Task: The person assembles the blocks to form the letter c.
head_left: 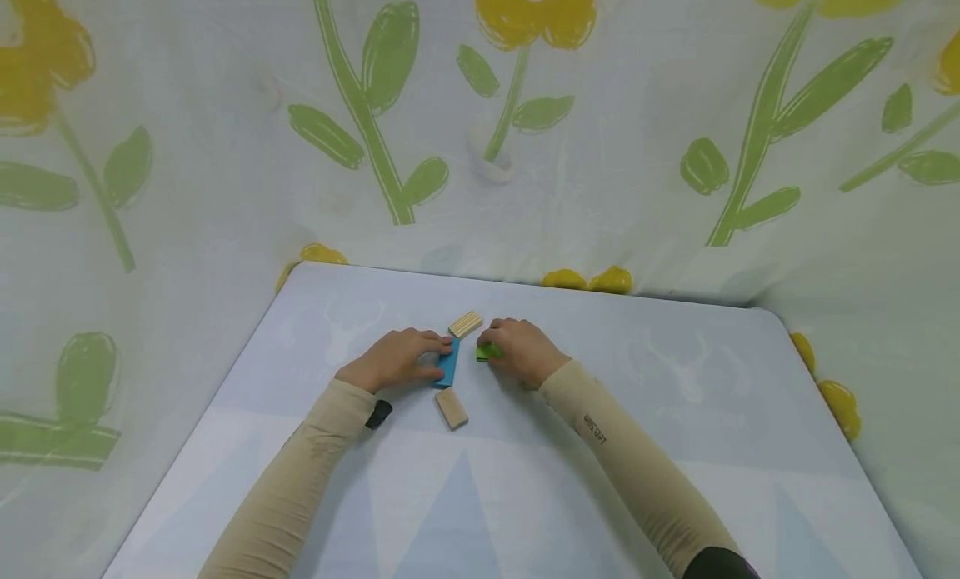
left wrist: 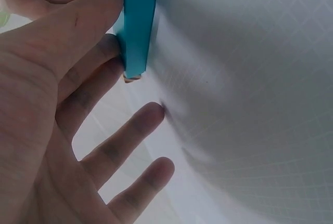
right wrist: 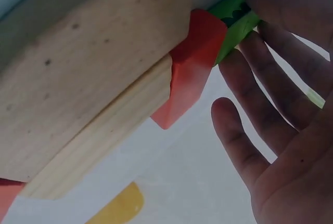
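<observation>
Left hand: thumb and two fingertips pinching the blue oblong block, probably painted wood; other two fingers spread.
Right hand: thumb and fingertips pinching the bright green block with a dark scalloped marking; little finger free of it.
Blue to green: blue just left of green, a narrow strip of white patterned tabletop showing between.
Long axes: blue points away from the person, far end leaning slightly right; green mostly under fingers from the head view, axis uncertain.
Nearer hand: left for blue, right for green.
Wooden neighbours: striped pale wooden block off blue's far end, plain pale wooden block off its near end; contact unclear.
Right wrist view: red block beside green, large pale wooden piece next to it, partly cut off.
Blue's look: flat faces, straight edges, even colour.
</observation>
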A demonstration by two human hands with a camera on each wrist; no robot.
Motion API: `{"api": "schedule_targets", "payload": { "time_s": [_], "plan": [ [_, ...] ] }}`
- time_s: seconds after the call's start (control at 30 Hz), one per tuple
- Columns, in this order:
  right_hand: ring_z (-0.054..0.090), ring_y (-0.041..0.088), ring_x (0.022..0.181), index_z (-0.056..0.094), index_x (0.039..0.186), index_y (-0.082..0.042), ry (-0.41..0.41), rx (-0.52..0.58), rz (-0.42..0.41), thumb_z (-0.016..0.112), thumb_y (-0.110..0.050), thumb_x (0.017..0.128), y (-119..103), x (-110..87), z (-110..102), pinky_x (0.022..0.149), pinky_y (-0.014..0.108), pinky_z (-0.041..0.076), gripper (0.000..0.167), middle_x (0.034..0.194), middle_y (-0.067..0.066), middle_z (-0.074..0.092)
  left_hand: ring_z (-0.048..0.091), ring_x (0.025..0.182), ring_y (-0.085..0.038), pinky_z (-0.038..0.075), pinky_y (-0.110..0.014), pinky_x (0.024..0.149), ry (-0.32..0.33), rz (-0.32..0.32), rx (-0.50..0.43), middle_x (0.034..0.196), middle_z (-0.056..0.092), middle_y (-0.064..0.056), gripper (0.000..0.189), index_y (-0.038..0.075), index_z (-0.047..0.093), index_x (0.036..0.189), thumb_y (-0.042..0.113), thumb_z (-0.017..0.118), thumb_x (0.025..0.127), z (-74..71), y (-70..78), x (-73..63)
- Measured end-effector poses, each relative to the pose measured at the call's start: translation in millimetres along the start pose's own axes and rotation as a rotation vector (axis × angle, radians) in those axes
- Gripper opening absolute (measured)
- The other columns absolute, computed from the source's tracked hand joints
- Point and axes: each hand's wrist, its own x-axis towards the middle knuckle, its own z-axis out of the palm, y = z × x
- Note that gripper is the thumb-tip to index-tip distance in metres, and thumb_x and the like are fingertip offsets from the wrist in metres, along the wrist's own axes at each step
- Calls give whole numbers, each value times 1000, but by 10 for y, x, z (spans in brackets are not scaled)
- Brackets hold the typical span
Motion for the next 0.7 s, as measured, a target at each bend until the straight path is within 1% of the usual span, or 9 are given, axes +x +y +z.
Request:
{"api": "schedule_targets", "payload": {
  "time_s": [0.13,0.5,0.7],
  "plan": [
    [63,17,107,72,127,-19,9,-11,4,76,-22,93,14,-7,28,101,38,50,34,118,0,68,59,125,-32,49,-47,103,2,2,0,144,59,-8,49,7,66,135,32,74,94,-13,14,-5],
    [61,18,112,70,129,-20,-17,-26,19,75,-27,95,28,-11,33,104,41,48,36,123,1,66,60,123,-31,50,-47,102,8,8,-3,144,59,-7,48,7,66,135,32,74,94,-15,19,-7],
    [62,19,111,71,128,-20,7,-4,-2,75,-25,94,50,-22,44,103,40,49,34,122,1,67,60,124,-31,49,-46,102,6,13,-1,144,59,-7,48,7,67,134,32,74,94,-17,8,-4]
  ]
}}
